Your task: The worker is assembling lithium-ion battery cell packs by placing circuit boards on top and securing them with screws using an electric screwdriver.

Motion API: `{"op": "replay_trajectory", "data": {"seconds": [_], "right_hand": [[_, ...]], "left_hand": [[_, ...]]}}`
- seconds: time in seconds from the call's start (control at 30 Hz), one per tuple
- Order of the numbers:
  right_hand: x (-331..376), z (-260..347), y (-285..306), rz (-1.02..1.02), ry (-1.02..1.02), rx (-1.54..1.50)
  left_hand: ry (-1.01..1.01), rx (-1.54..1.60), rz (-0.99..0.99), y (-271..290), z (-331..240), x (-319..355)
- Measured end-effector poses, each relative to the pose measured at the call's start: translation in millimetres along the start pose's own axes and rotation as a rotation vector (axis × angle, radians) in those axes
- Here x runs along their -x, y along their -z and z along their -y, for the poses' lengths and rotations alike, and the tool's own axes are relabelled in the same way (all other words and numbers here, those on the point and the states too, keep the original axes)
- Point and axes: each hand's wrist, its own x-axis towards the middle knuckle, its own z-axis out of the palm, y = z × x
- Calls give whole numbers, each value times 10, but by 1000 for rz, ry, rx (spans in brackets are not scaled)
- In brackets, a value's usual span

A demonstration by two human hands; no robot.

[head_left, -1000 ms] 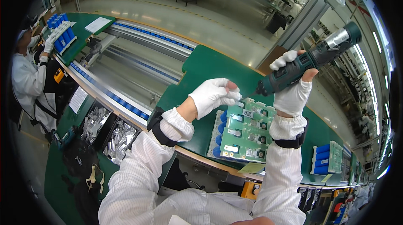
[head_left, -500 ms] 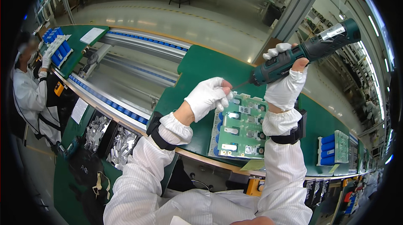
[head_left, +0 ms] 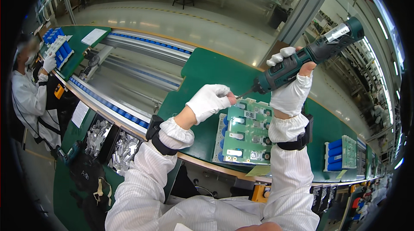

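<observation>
My right hand (head_left: pixel 293 93) is wrapped round a dark green cordless screwdriver (head_left: pixel 330 44), its bit slanting down to the left. At the bit's tip, the gloved fingers of my left hand (head_left: pixel 208 103) are pinched together; what they hold, if anything, is too small to make out. Both hands wear white gloves with some fingertips bare. Just below them a battery pack (head_left: pixel 246 134) lies on the green bench. It has a green circuit board with metal tabs on top, and blue cells show along its left side.
Another battery pack with blue cells (head_left: pixel 335 155) stands to the right on the bench (head_left: pixel 202 69). Black bins of metal pieces (head_left: pixel 123 151) sit at lower left. A roller conveyor (head_left: pixel 146 43) runs left, where a co-worker (head_left: pixel 32 97) handles another pack.
The screwdriver and my right hand have shifted slightly left and down. My left hand has dropped a little to the left, its fingers still pinched at the bit tip.
</observation>
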Motion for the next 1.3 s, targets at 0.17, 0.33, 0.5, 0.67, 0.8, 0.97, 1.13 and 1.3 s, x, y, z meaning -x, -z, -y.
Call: {"op": "replay_trajectory", "data": {"seconds": [0.17, 0.33, 0.5, 0.67, 0.8, 0.97, 1.13, 1.3], "right_hand": [[9, -4, -7, 35, -84, -28], [48, 61, -57, 181, -288, -135], [175, 79, -189, 322, -432, 55], [213, 67, -226, 411, -535, 77], [218, 88, -216, 417, -550, 106], [266, 89, -306, 456, -504, 61], [297, 100, -342, 486, -477, 28], [305, 85, -304, 531, -498, -50]], "left_hand": [[37, 90, 99, -25, 8, 23], [-99, 44, 386, 9, 91, 53], [-197, -187, 493, 31, 13, 120], [-119, -212, 513, 39, -14, 155], [-139, -350, 464, 46, -134, 169], [-148, -313, 480, 54, -38, 158], [-166, -359, 460, 66, 0, 140], [-182, -376, 465, 73, -36, 155]]}}
